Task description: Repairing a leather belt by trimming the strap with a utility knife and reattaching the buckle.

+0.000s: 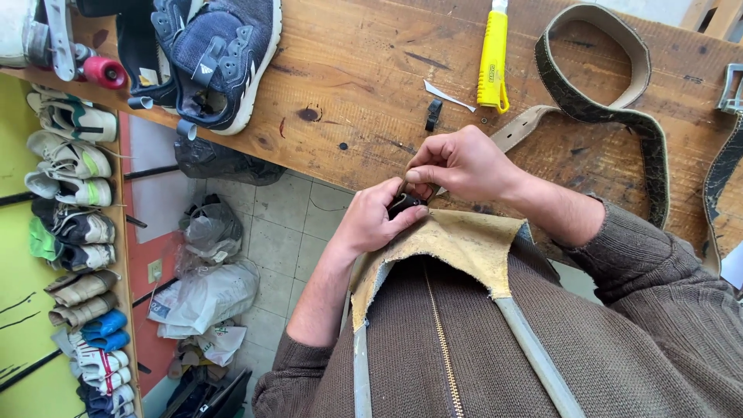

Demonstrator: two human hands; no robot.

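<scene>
Both hands, left [371, 220] and right [457, 162], grip a small black piece [404, 203]; yellow tube [492, 58] beyond.

Navy sneaker [220, 58] and yellow tube [492, 58] on the workbench [348, 101]; shoes [70, 162] shelved left.

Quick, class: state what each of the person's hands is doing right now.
Left hand: closed on a small black piece.
Right hand: fingers pinched shut at the same black piece.
</scene>
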